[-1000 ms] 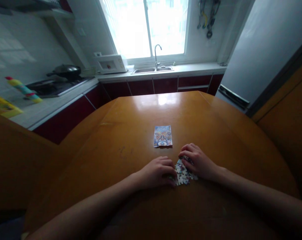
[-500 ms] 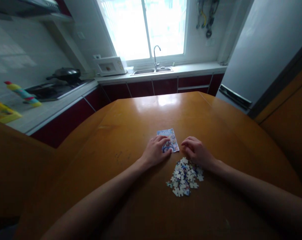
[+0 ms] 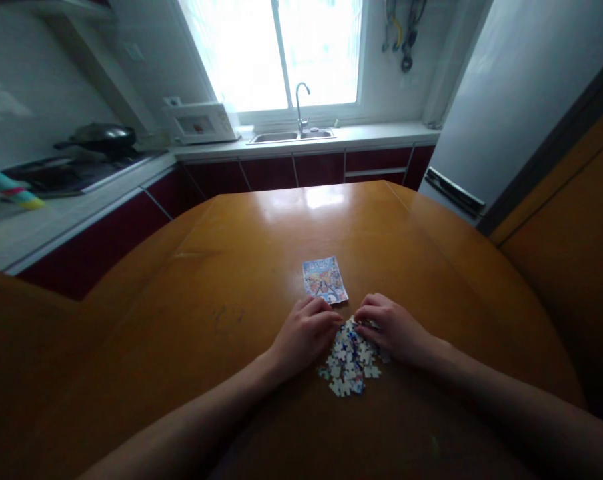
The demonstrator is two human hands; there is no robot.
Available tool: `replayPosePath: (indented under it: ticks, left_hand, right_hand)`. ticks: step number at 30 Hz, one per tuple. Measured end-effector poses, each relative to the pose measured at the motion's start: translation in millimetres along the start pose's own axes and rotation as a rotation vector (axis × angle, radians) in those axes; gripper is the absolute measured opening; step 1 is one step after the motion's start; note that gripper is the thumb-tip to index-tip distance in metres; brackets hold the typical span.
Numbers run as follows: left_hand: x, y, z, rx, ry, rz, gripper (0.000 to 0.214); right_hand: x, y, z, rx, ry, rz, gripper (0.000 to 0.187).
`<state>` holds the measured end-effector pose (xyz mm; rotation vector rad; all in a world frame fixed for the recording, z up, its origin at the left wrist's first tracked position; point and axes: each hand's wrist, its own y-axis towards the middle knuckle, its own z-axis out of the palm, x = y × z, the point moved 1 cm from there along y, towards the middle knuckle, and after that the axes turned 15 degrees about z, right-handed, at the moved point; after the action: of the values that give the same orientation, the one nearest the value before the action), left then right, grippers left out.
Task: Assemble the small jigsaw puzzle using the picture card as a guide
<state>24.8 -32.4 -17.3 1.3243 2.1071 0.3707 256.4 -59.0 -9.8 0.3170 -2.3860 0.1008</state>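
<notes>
A heap of jigsaw puzzle pieces (image 3: 348, 363), mostly pale backs with some coloured faces, lies on the wooden table (image 3: 261, 247). My left hand (image 3: 308, 333) is at the heap's upper left edge, its fingers curled together; whatever may be in them is hidden. At the upper right edge, my right hand (image 3: 388, 327) has bent fingers and thumb slightly apart, touching the pieces. Just beyond both hands lies a small printed picture sheet (image 3: 326, 279), blue and colourful, with neither hand covering its middle.
Across the table stand a counter with a sink (image 3: 291, 136) and faucet (image 3: 300, 107), and a white microwave (image 3: 204, 123). A dark pan (image 3: 104, 138) sits on the stove at left, near a colourful bottle (image 3: 14, 190). A refrigerator (image 3: 501, 100) rises at right.
My left hand has drawn back off the picture sheet to the pieces. My right hand has come down onto the heap's upper edge. The view has turned slightly right.
</notes>
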Motion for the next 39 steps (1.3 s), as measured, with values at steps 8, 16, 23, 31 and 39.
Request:
replayPosePath:
  ticks: [8,16,23,31,39]
  left_hand:
    - [5.1,9.4,0.2,0.090,-0.118,0.079,0.016]
    - [2.3,5.6,2.5,0.161,-0.043,0.140,0.020]
    - [5.0,6.3,2.2,0.116,-0.022,0.165,0.014]
    - [0.5,12.1,-1.8,0.121,0.004,0.203,0.016]
    - [4.0,2.8,-25.3,0.246,0.039,0.007,0.016]
  right_hand:
    - [-1.9,7.1,0.1,-0.024,-0.045,0.005,0.016]
    - [-12.8,19.4,-11.6,-0.075,-0.080,0.097,0.009]
    - [-19.6,15.2,-29.3,-0.047,-0.103,0.113,0.016]
    - [-13.0,2.7,-44.6,0.160,-0.199,0.045,0.006]
    - [-16.5,3.2,-43.2,0.091,-0.252,-0.001,0.023]
